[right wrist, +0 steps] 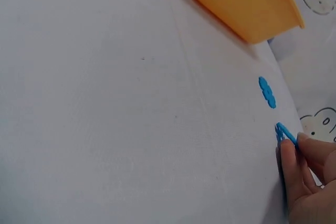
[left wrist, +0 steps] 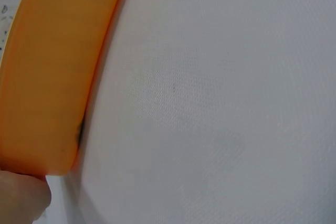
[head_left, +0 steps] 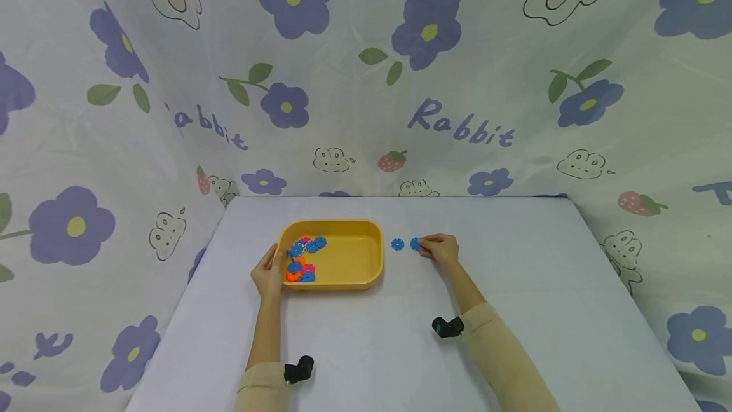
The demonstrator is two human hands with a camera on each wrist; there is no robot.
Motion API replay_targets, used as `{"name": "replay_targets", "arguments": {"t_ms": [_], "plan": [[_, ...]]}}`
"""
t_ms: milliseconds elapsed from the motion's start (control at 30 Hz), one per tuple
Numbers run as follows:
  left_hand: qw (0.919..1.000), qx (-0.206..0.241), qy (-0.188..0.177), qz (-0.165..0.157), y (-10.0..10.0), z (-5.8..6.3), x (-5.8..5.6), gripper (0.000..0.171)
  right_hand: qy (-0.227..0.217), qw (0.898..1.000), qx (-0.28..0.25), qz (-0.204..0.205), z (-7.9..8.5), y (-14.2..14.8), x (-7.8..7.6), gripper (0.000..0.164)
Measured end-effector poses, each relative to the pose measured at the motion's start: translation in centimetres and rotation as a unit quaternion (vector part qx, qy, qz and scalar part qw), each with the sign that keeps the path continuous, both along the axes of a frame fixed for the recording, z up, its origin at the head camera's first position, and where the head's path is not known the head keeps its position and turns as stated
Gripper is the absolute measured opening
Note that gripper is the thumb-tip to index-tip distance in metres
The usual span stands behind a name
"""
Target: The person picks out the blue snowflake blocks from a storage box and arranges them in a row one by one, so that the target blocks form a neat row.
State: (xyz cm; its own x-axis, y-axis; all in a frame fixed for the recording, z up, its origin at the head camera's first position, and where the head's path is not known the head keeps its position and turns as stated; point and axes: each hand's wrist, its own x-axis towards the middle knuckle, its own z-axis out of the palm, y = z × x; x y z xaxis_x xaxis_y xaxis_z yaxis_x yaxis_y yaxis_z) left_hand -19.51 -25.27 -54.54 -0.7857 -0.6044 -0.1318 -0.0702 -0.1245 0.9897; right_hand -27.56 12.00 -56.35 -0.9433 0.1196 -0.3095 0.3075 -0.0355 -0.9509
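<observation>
My left hand (head_left: 267,274) grips the left side of a yellow plastic tray (head_left: 349,259), and a fingertip (left wrist: 23,198) shows at the tray's corner in the left wrist view. Blue, orange and pink plastic snowflake discs (head_left: 307,277) lie in a loose heap along the tray's left end. To the right of the tray, my right hand (head_left: 441,248) pinches a blue snowflake disc (right wrist: 286,132) between thumb and fingers; the disc is tilted close over the white tabletop. Another blue snowflake disc (head_left: 397,244) lies flat between that hand and the tray.
A white cloth covers the table (head_left: 354,348). Behind it and at both sides hangs a curtain (head_left: 354,119) printed with flowers and rabbits. Small black devices (head_left: 448,327) are fixed at both sleeve cuffs.
</observation>
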Motion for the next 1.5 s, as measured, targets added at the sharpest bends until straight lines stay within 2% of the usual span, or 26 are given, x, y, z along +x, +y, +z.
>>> {"name": "replay_targets", "arguments": {"t_ms": [267, 433, 600, 733, 1033, 1300, 1500], "plan": [[0.9998, -0.012, -0.007, 0.01, -0.1, -0.1, 0.1, 0.037, 0.036, 0.996, 0.077, 0.011, -0.1, -0.8, 0.4, 0.023], [0.9999, -0.005, -0.001, 0.01, -0.2, 0.0, 0.1, 0.038, 0.043, 0.994, 0.101, 0.007, -0.1, -1.2, 0.5, 0.021], [0.9999, -0.005, 0.005, 0.012, -0.3, 0.0, 0.1, 0.037, 0.045, 0.993, 0.105, 0.003, 0.1, -1.4, 0.6, 0.019], [0.9999, -0.005, 0.005, 0.012, -0.3, -0.1, 0.2, 0.037, 0.031, 0.994, 0.103, 0.011, 0.2, -1.3, 0.5, 0.02], [0.9997, -0.017, -0.018, -0.004, -0.3, -0.1, 0.1, 0.04, -0.015, 1.0, 0.018, 0.019, 0.4, -0.1, 0.1, 0.028], [1.0, -0.006, 0.002, 0.003, 0.0, -0.2, -0.1, 0.038, 0.013, 0.998, 0.053, -0.018, 0.9, 0.6, 0.1, 0.028], [1.0, -0.007, 0.001, 0.006, -0.1, -0.1, -0.1, 0.038, 0.051, 0.996, 0.071, 0.028, 0.5, 0.6, -0.2, 0.033]]}}
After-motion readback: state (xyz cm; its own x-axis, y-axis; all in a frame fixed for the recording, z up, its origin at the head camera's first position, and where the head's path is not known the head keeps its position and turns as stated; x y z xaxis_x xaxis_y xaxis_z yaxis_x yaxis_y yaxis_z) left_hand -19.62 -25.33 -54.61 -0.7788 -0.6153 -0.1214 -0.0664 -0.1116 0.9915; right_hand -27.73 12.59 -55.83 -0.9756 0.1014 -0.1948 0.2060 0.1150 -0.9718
